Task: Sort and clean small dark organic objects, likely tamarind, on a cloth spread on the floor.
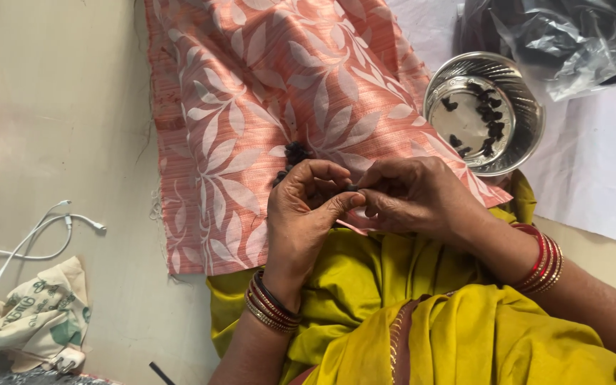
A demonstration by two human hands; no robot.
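My left hand (306,214) and my right hand (411,194) meet over my lap, fingertips pinching a small black piece (351,188) between them. Both wrists wear red and gold bangles. Just beyond my left fingers a small heap of black bits (292,155) lies on a pink cloth with white leaf print (265,93). A round steel bowl (520,139) to the upper right holds several similar black bits. How much of the black piece lies inside my fingers is hidden.
A clear plastic bag with dark contents (565,39) lies beyond the bowl on a white sheet (600,178). A white cable (44,235) and a crumpled printed cloth bag (40,321) lie on the beige floor at left. Yellow-green garment (422,321) covers my lap.
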